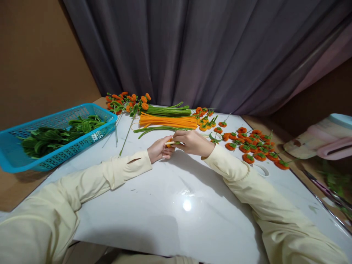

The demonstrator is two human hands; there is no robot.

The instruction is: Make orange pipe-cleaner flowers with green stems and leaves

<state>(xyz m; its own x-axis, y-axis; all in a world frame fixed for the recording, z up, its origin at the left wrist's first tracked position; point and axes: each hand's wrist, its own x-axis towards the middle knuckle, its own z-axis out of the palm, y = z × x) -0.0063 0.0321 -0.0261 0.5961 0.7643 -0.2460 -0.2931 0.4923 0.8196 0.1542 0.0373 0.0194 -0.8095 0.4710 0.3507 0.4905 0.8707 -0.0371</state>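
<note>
Well, your left hand (pixel 158 150) and right hand (pixel 194 142) pinch one small orange piece (pixel 168 140) between their fingers, above the white table (pixel 121 209), with one pale stick (pixel 173 142) across it, its long axis running roughly left to right. Just beyond your hands lie one orange bundle (pixel 170 120) and two green bundles (pixel 165 111), also sideways. Farther out, you have two tape rings (pixel 266 171), orange flower heads (pixel 244 148) too crowded to count, and one blue basket (pixel 79 146) of leaves (pixel 44 141).
</note>
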